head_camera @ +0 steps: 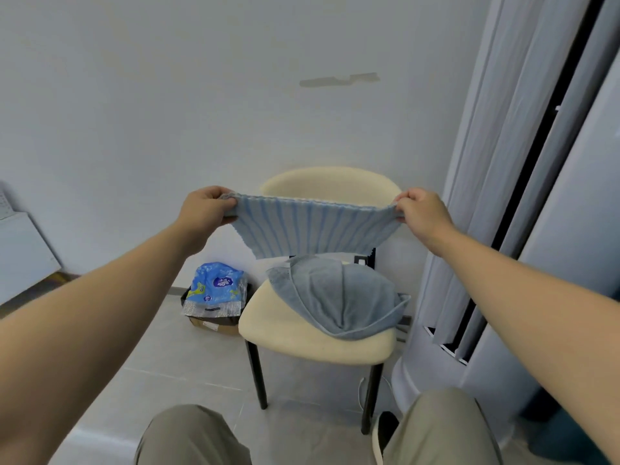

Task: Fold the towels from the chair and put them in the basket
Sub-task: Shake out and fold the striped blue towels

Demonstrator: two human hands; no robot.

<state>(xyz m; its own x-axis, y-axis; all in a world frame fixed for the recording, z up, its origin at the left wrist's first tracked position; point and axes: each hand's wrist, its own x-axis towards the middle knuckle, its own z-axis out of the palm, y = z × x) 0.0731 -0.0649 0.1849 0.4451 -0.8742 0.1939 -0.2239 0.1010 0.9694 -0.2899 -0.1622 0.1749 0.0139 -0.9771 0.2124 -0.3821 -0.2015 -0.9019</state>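
I hold a light blue striped towel (312, 226) stretched in the air above the cream chair (302, 333). My left hand (204, 209) grips its left top corner, and my right hand (421, 213) pinches its right top corner. The towel hangs down in front of the chair's backrest. A second, grey-blue towel (339, 297) lies crumpled on the chair seat, below the hanging one. No basket is in view.
A small bin (214, 317) with blue plastic packaging (216, 283) stands on the tiled floor left of the chair. A tall grey-white column (503, 297) rises at the right. A white wall is behind. My knees show at the bottom.
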